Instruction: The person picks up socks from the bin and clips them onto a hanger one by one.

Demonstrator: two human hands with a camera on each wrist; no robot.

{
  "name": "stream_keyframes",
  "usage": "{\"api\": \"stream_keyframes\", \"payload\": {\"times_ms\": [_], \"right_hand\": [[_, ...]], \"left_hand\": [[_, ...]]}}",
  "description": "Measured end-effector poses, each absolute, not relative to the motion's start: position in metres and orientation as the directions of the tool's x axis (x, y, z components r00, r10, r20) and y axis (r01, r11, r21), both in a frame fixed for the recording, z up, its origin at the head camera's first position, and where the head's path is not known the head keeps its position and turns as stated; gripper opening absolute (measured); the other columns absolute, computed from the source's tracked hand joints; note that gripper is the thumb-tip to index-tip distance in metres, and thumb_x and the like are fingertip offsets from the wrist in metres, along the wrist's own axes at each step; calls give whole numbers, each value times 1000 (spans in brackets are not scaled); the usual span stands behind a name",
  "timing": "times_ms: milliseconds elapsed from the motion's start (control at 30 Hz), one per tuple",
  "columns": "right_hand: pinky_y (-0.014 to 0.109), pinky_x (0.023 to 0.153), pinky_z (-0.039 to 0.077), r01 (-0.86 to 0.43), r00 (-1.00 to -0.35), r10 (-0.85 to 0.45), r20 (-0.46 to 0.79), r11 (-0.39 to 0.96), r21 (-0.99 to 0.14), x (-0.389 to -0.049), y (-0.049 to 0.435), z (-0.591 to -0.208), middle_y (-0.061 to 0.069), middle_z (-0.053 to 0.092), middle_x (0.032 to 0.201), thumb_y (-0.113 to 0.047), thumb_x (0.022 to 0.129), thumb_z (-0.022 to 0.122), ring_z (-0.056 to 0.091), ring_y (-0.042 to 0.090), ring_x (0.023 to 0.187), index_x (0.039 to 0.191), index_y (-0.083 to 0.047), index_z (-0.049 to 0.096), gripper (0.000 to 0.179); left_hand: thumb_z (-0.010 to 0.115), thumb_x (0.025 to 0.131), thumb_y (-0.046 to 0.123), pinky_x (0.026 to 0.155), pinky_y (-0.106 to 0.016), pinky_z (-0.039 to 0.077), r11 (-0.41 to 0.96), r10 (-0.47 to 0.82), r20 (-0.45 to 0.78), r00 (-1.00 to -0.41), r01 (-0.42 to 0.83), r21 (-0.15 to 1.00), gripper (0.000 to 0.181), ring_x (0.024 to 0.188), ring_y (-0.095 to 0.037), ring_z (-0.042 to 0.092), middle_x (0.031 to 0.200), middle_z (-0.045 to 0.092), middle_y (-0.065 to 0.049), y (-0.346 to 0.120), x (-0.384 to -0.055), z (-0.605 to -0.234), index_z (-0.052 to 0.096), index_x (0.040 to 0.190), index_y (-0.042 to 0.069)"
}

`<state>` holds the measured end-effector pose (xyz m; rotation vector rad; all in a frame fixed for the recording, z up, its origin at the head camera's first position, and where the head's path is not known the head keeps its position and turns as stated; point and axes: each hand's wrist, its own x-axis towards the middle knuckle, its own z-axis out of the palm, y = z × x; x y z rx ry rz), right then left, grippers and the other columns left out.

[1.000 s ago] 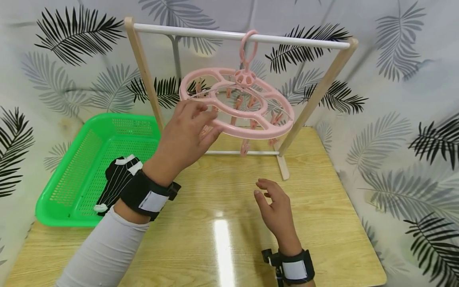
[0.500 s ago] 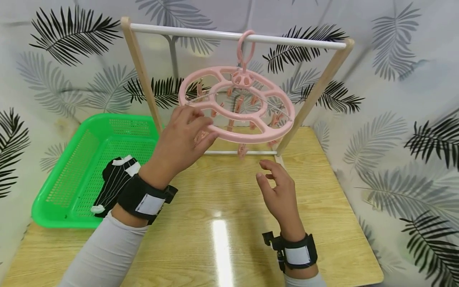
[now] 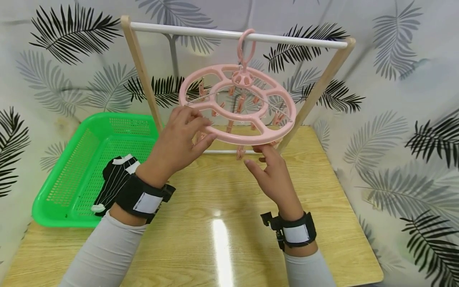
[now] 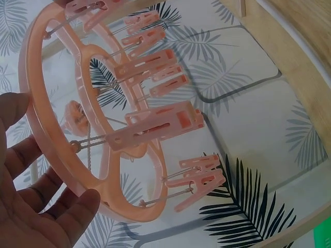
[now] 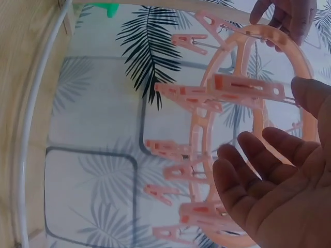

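Observation:
A pink oval clip hanger (image 3: pixel 244 138) hangs by its hook from a white bar, with several pink clothespins (image 4: pixel 155 126) dangling below its ring. My left hand (image 3: pixel 179 143) holds the near left rim; in the left wrist view its fingers lie around the ring's edge. My right hand (image 3: pixel 274 175) is below the front right rim, fingertips right at its underside. Seen from the right wrist, that hand's fingers (image 5: pixel 253 155) are spread and relaxed beside the ring, thumb close to a hanging clothespin (image 5: pixel 248 87). Nothing is gripped in it.
A green plastic basket (image 3: pixel 57 199) stands at the left with black-and-white striped socks (image 3: pixel 116 181) in it. The white bar (image 3: pixel 186 31) rests on wooden posts (image 3: pixel 322 87) at both sides. All stand on a wood-grain table (image 3: pixel 201 239) before a leaf-print backdrop.
My right hand has risen from above the table to the hanger's front rim. My left hand has stayed on the left rim, while the hanger has shifted and tilted slightly.

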<state>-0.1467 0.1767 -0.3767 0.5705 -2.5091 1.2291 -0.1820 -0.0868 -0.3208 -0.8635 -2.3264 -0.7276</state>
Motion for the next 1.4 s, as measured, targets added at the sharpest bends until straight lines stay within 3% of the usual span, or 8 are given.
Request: {"api": "stream_keyframes", "payload": {"times_ms": [133,367,533,700,867,1133,1400], "right_hand": [[53,92,48,-442,-896,-201,395,486,-754,-154,168,-378,3,54,139,-24,97,67,52,22,125,145,-21,50,50],[50,92,49,-384,-922,-186,341,310,-870,-158,156,-388,11,60,123,-17,97,66,56,30,118,135,-10,56,39],[47,89,51,-382,-921,-168,351,212,-900,-161,149,-387,15,59,114,-13,97,66,57,24,112,128,-7,59,32],[38,84,53,-355,-926,-187,327,144,-924,-161,146,-386,15,57,102,-11,95,68,58,23,101,116,-1,59,24],[34,76,50,-367,-915,-218,338,106,-924,-161,143,-386,11,57,94,-7,94,69,56,25,87,108,1,59,19],[30,70,49,-388,-901,-229,368,50,-920,-160,139,-387,10,56,92,3,95,63,57,23,80,106,6,55,14],[30,61,53,-386,-919,-112,377,73,-919,-155,137,-389,13,59,80,-2,98,59,60,18,61,96,7,56,10]], "left_hand": [[76,90,26,99,-49,39,643,411,643,-646,706,298,28,115,-39,45,113,55,-18,-88,-183,-322,70,103,1],[75,89,23,99,-50,38,621,414,652,-635,721,308,26,114,-39,45,110,57,-18,-91,-182,-327,71,100,0],[75,88,20,102,-51,36,600,410,692,-594,747,286,23,112,-41,46,109,57,-19,-91,-187,-326,70,97,-1],[74,88,20,102,-52,37,603,409,696,-590,747,279,24,112,-41,47,110,57,-19,-92,-189,-325,71,98,-1],[74,88,21,101,-50,39,604,403,689,-603,740,295,25,114,-39,46,111,58,-19,-93,-190,-325,71,99,-1],[74,88,21,102,-51,37,600,400,704,-586,748,282,25,112,-40,47,110,58,-19,-94,-193,-327,71,99,-1],[75,89,23,102,-49,39,606,390,694,-605,736,302,30,117,-38,47,116,58,-18,-92,-190,-332,72,106,-1]]}}
